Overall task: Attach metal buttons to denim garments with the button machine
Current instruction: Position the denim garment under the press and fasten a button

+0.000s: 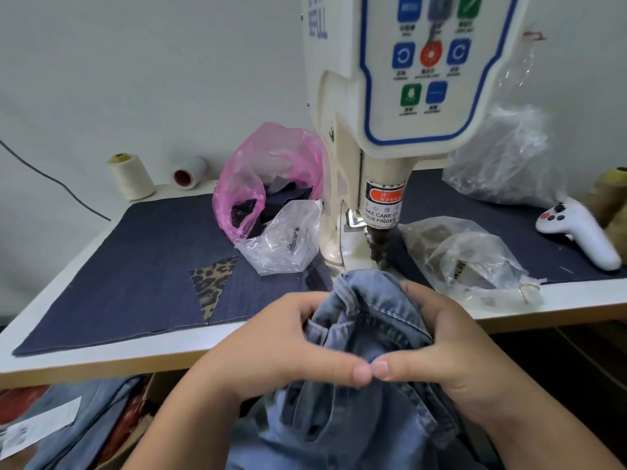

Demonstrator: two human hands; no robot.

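Both hands gripped bunched denim point(369, 320) — left hand point(271, 351), right hand point(451, 361), fingers curled into cloth, thumb tips touched — fold sat under the machine point(390, 130).

A white table point(101, 347) carries a dark denim mat point(135, 266) and the button machine point(373, 164). Plastic bags point(281, 242), thread cones point(130, 178) and a white controller point(580, 228) lie there too

Left hand point(271, 344): my fingers are curled, the thumb points right, and it grips the bunched denim garment point(366, 334).
Right hand point(441, 347): curled on the same cloth from the right side, thumb pointing left.
Thumbs: the two tips touch, near me.
Forearms: both come from the near edge, converging.
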